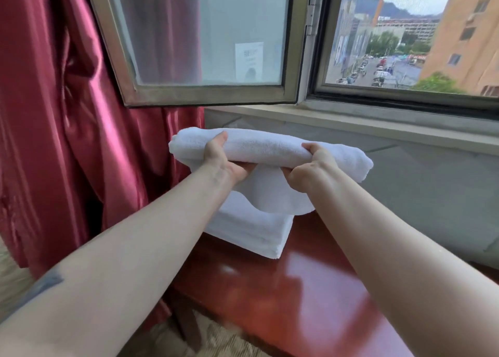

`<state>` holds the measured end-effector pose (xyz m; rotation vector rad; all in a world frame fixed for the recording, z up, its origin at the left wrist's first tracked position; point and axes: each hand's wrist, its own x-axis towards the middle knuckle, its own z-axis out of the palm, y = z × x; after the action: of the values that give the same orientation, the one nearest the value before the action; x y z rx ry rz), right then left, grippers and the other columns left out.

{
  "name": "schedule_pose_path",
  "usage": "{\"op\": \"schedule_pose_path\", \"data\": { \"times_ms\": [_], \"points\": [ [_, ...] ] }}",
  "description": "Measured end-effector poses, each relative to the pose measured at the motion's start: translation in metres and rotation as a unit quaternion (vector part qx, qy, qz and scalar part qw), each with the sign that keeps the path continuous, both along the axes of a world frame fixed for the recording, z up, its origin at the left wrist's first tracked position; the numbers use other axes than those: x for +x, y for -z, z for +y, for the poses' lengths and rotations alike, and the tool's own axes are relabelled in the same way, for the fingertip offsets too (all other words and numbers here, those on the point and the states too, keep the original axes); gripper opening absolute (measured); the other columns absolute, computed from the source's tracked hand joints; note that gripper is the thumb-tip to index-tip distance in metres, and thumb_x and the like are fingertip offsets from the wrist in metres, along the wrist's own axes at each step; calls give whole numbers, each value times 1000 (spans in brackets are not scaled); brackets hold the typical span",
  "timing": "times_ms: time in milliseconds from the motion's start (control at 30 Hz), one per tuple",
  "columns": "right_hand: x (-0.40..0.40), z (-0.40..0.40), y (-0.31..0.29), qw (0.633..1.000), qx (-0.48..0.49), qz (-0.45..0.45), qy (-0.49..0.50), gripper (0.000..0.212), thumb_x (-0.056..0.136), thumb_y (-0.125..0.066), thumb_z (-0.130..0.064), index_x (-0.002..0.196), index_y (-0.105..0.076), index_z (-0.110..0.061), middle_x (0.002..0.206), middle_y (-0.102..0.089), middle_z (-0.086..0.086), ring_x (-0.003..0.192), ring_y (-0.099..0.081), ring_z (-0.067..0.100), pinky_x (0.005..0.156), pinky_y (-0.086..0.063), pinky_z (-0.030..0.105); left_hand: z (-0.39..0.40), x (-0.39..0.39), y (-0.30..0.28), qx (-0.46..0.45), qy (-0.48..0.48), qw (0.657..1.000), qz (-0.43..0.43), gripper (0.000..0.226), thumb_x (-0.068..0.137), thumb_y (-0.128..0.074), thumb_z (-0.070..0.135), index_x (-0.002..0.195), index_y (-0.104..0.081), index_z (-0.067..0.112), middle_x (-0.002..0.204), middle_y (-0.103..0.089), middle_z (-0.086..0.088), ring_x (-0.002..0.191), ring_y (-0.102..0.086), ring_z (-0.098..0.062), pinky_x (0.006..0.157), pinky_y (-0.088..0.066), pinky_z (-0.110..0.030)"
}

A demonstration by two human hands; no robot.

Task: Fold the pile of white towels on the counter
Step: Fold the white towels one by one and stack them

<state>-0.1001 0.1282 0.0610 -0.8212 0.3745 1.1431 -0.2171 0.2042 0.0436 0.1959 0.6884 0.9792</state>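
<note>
So both hands are up in front of the window holding one white towel (267,147) in the air. It's bunched into a thick, soft roll lying sideways, with a loose flap sagging down below the middle between the two wrists. Fabric looks like plain terry, fluffy, pure white, no stripes or marks that I can make out.

Left hand (221,158) grips the roll near its left end, thumb on top and fingers curled underneath. Right hand (310,167) does the same nearer the right end, thumb pressed over the top, fingers wrapped under. Both are closed firmly on the cloth, nothing else in either hand. The ends of the roll stick out past each hand, the left end rounded and the right end more squared off.

Right under it sits a stack of folded towels (251,229), also white, neat layered edges visible on the front side. That stack rests on the far end of a glossy reddish-brown wooden counter (310,289), which throws back a lot of glare. The hanging flap of the held towel comes down right over the top of the stack; can't tell if it's actually touching.

Shiny dark red curtain (54,113) hangs on the left, and an open window sash (205,38) swings in above the towels, with a street and buildings outside on the right.
</note>
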Motion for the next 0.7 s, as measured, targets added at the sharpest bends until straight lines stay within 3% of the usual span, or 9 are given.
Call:
{"op": "schedule_pose_path", "data": {
  "times_ms": [133, 233, 333, 433, 533, 633, 700],
  "points": [
    [1, 55, 10, 999, 18, 11, 26, 40, 79, -73, -6, 113, -53, -3, 102, -51, 18, 86, -57, 37, 90, -55, 45, 66, 1, 13, 55, 48, 996, 54, 46, 87, -68, 33, 122, -56, 5, 111, -67, -18, 100, -66, -36, 89, -52, -58],
    [3, 97, 17, 999, 29, 3, 43, 43, 79, -73, -5, 117, -53, -2, 103, -52, 18, 94, -61, 37, 88, -56, 45, 113, 6, 22, 63, 81, 994, 47, 46, 87, -69, 35, 121, -57, 6, 109, -67, -16, 97, -65, -33, 88, -51, -60],
    [10, 133, 23, 995, 66, -4, 76, 41, 78, -73, -4, 116, -59, -2, 96, -59, 17, 83, -64, 33, 79, -59, 42, 155, 17, 28, 91, 102, 989, 64, 45, 86, -69, 37, 121, -58, 10, 115, -63, -11, 102, -61, -27, 92, -48, -60],
    [13, 154, 52, 985, 136, -4, 103, 44, 80, -71, -1, 122, -61, -4, 109, -69, 16, 95, -69, 31, 80, -58, 42, 184, 19, 49, 124, 130, 983, 26, 43, 84, -70, 36, 118, -63, 11, 114, -68, -10, 104, -64, -29, 89, -53, -52],
    [5, 156, 107, 981, 164, -6, 102, 42, 83, -66, 1, 124, -61, -5, 115, -70, 15, 101, -69, 30, 78, -58, 40, 193, 3, 100, 160, 168, 973, 1, 46, 80, -69, 39, 118, -68, 13, 114, -67, -8, 92, -64, -26, 82, -54, -39],
    [-22, 143, 172, 986, 134, 36, 97, 45, 79, -65, 5, 123, -62, -5, 110, -71, 16, 101, -70, 30, 88, -56, 41, 185, -26, 169, 120, 187, 975, 31, 54, 85, -63, 35, 134, -57, 14, 130, -63, -10, 118, -61, -32, 100, -47, -45],
    [-37, 134, 206, 989, 94, 56, 104, 55, 74, -66, 7, 127, -60, -6, 112, -71, 16, 106, -67, 32, 92, -54, 42, 178, -42, 204, 103, 201, 973, 34, 47, 87, -61, 27, 133, -60, 15, 132, -62, -11, 125, -56, -34, 107, -42, -51]
  ]
}}
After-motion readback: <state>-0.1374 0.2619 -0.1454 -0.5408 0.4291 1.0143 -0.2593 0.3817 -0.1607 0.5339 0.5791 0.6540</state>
